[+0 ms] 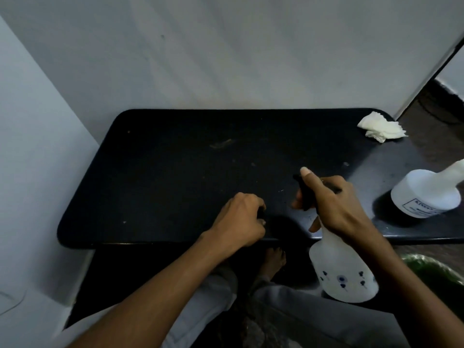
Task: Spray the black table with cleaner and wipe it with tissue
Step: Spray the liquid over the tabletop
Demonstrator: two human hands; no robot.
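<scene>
Spray stage, wiping not started yet

My right hand [344,207] grip is clamped on the spray bottle [344,267], left hand [241,219] curled at the table [163,177] edge, possibly holding nothing; tissue [381,129] sits untouched, marks showing.

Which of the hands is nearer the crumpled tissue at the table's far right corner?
Right. The right hand, gripping the spray bottle, sits below and slightly left of the tissue. The left hand rests curled at the front edge of the black table, farther left.

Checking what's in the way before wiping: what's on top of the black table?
On the black table: crumpled tissue, a white bottle, the left hand. Anything under that hand is hidden.
</scene>
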